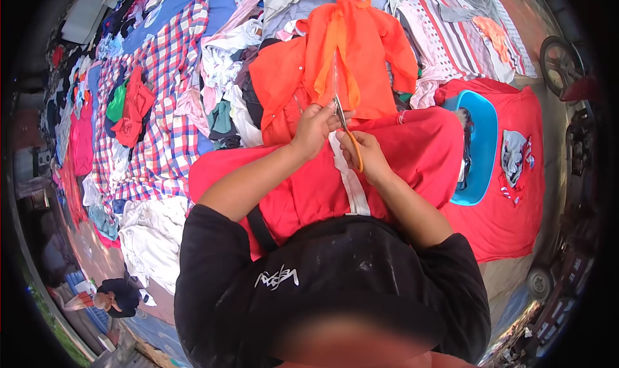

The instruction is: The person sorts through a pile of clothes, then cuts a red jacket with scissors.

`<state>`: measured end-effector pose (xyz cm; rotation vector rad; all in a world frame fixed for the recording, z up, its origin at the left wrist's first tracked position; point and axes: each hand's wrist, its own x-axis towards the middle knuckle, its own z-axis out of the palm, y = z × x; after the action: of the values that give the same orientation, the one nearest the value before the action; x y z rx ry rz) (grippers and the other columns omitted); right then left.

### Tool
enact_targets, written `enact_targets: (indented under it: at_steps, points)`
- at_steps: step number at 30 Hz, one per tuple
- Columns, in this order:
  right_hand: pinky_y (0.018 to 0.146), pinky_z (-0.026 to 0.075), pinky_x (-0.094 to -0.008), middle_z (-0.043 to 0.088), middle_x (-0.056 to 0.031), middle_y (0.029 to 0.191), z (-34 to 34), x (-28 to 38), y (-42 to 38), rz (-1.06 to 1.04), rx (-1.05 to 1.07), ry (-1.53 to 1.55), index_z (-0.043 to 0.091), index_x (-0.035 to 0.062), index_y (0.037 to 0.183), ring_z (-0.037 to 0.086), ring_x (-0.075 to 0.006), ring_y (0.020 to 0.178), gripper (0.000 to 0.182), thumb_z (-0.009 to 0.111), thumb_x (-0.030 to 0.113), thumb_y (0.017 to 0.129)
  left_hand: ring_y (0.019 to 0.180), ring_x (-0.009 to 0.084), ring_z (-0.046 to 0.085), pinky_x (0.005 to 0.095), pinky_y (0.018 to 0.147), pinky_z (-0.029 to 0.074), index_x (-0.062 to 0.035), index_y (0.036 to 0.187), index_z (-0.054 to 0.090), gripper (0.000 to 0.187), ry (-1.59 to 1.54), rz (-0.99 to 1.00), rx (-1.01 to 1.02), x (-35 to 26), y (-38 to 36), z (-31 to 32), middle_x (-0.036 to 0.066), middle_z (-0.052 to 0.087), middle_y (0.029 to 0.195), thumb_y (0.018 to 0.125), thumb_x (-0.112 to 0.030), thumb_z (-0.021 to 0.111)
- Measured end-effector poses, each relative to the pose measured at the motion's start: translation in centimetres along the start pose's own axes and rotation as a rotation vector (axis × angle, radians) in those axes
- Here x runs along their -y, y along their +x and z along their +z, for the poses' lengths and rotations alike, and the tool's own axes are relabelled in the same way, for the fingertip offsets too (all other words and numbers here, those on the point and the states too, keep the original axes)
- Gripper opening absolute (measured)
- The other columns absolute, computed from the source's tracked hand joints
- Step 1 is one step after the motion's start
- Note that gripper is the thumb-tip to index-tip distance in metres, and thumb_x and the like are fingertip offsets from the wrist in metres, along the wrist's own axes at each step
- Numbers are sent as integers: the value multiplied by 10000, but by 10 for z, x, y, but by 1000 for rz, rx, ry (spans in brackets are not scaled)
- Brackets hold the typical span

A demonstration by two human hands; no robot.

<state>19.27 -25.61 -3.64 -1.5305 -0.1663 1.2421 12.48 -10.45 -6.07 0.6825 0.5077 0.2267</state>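
Note:
Across my lap and in front of me lies an orange jacket with a lighter orange strip and a pale zip line down its middle. My left hand is closed, pinching the jacket's lower edge by the zip line. In my right hand is a pair of scissors with orange handles, fingers wrapped round them. The blades point away from me and lie right beside my left fingertips. Below the hands a white strip runs down over the red cloth on my legs.
A blue tub with dark items inside stands on red cloth to the right. Piles of clothes surround me, including a checked cloth and a white heap on the left. Another person is at lower left; wheels stand at right.

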Motion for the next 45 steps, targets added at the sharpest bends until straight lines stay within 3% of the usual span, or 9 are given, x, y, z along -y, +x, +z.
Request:
enact_targets:
  at_steps: [4, 12, 18, 21, 30, 37, 40, 45]
  points:
    - [487, 366, -241, 508, 6, 629, 5, 4, -3, 38, 25, 164, 569, 78, 797, 461, -83, 517, 412, 676, 454, 927, 1145, 333, 652, 394, 979, 529, 17, 1012, 557, 247, 33, -35, 71, 1, -1, -2, 217, 660, 1087, 1057, -207, 462]
    - [530, 393, -224, 532, 29, 691, 5, 1, -1, 64, 69, 131, 582, 93, 861, 483, -70, 557, 328, 617, 395, 985, 1142, 381, 645, 449, 988, 523, -48, 935, 416, 210, -21, 36, 9, -2, -3, 2, 256, 630, 1108, 1055, -213, 462]
    - [496, 366, -235, 514, 13, 646, 6, 1, 2, 5, 39, 112, 567, 89, 826, 472, -83, 524, 360, 600, 408, 991, 1132, 385, 648, 454, 957, 533, -56, 928, 380, 216, -15, 7, 44, 3, 1, -7, 272, 629, 1098, 1052, -210, 465]
    - [513, 396, -249, 505, -6, 638, 6, 3, 2, 0, 27, 120, 551, 78, 805, 475, -99, 528, 442, 662, 488, 926, 1124, 383, 651, 452, 937, 540, -58, 925, 378, 209, -9, -3, 54, 3, 1, -7, 277, 634, 1092, 1050, -200, 468]
    - [448, 337, -256, 448, 35, 560, 7, -8, 9, -52, -42, -3, 532, 89, 700, 423, -69, 485, 472, 639, 473, 955, 1132, 395, 647, 467, 944, 540, -61, 918, 379, 201, 1, 16, 60, -1, -3, 0, 267, 630, 1077, 1045, -185, 474]
    - [440, 334, -278, 500, 11, 559, 10, 1, 0, -36, -105, -143, 533, 57, 632, 448, -67, 485, 520, 630, 446, 964, 1135, 394, 646, 469, 983, 528, -45, 938, 413, 193, -17, 26, 42, 3, -1, -4, 290, 637, 1108, 1045, -195, 468]
    - [438, 339, -278, 501, 7, 554, 8, -4, 1, -48, -90, -147, 539, 52, 635, 453, -70, 481, 518, 629, 442, 965, 1112, 399, 659, 469, 954, 532, -54, 928, 382, 219, -19, 0, 42, 2, 0, -6, 214, 625, 1041, 1044, -202, 494]
    - [379, 336, -250, 459, 11, 547, 16, -17, 0, -38, -65, -5, 530, 90, 728, 436, -85, 426, 430, 603, 428, 983, 1116, 351, 658, 430, 995, 519, 12, 996, 535, 235, 1, -48, 90, 2, -2, -5, 309, 654, 1120, 1045, -205, 460]
